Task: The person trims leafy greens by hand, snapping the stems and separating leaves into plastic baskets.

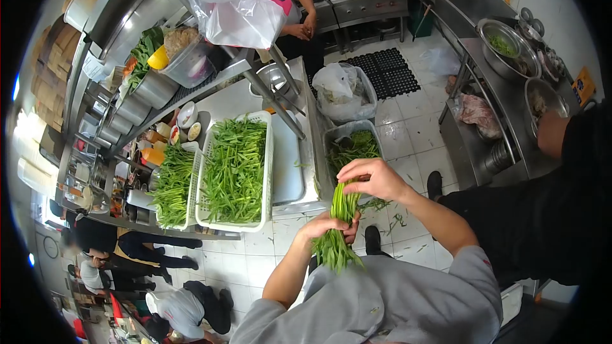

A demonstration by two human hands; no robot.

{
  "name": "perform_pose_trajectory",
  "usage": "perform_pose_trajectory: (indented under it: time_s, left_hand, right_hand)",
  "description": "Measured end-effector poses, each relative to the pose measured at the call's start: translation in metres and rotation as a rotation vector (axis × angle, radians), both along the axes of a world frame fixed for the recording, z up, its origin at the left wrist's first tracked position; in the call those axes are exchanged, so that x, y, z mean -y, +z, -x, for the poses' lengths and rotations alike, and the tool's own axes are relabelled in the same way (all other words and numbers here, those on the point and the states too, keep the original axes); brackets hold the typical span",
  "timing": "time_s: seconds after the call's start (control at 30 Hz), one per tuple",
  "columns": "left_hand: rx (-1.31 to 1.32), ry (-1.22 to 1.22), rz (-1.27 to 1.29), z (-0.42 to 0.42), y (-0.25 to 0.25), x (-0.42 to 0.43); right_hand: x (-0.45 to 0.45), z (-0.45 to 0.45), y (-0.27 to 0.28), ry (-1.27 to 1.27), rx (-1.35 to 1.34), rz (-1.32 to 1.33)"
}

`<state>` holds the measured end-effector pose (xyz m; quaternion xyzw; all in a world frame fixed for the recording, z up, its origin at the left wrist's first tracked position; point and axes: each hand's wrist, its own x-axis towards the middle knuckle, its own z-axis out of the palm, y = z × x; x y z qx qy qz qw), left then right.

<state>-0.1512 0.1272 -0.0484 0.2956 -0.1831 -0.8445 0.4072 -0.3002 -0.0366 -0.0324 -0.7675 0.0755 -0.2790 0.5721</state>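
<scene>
A bunch of long green stems with leaves (335,250) is held in front of my chest, its leafy end toward me. My left hand (328,226) is wrapped round the middle of the bunch. My right hand (375,178) curls over the stem ends at the top, its fingers pressed on them. Just beyond lies a bin of greens (363,145), partly hidden behind my right hand. To the left, a white basket (269,172) is heaped with cut leafy greens (233,169), with a second basket of stems (173,185) beside it.
A steel table (312,178) with a white board (288,169) stands ahead. A co-worker in black (523,197) is close on my right, by a counter with bowls (510,48). Another person (299,22) is beyond the shelf. Leaf scraps (398,220) lie on the floor.
</scene>
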Motion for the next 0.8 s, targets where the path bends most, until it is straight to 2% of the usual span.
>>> perform_pose_trajectory:
  time_s: [0.1,0.27,0.3,0.4,0.43,0.53,0.57,0.6,0.63,0.73,0.8]
  left_hand:
    - [-0.031,0.023,-0.011,0.003,0.0,0.0]
    - [0.015,0.083,0.027,0.005,0.009,0.001]
    - [0.009,0.077,0.051,0.003,0.011,0.0]
    - [-0.006,0.146,0.086,-0.003,0.009,-0.006]
    - [-0.009,0.17,0.106,-0.005,0.005,-0.006]
    - [-0.06,0.181,0.184,0.002,0.006,0.0]
    - [-0.095,0.162,0.231,0.008,0.006,0.006]
    - [-0.129,0.14,0.281,0.014,0.004,0.013]
    - [-0.173,0.124,0.302,0.019,0.001,0.021]
    - [-0.273,0.125,0.27,0.021,-0.045,0.034]
    - [-0.281,0.176,0.226,0.019,-0.058,0.031]
  right_hand:
    - [0.002,-0.002,-0.003,-0.059,0.024,-0.004]
    - [0.012,-0.005,0.002,-0.341,0.084,0.301]
    - [0.018,-0.003,0.002,-0.401,0.084,0.279]
    - [0.033,0.021,0.011,-0.153,0.08,-0.413]
    - [0.042,0.038,0.012,0.011,0.077,-0.498]
    - [0.025,0.018,-0.027,-0.037,0.583,-0.856]
    - [0.017,0.004,-0.055,-0.081,0.497,-0.883]
    - [-0.003,-0.007,-0.073,0.007,0.593,-1.138]
    - [-0.019,-0.025,-0.108,0.007,0.512,-1.227]
    - [-0.052,-0.028,-0.088,0.425,0.6,-1.28]
    - [-0.056,-0.023,-0.083,0.297,0.489,-1.28]
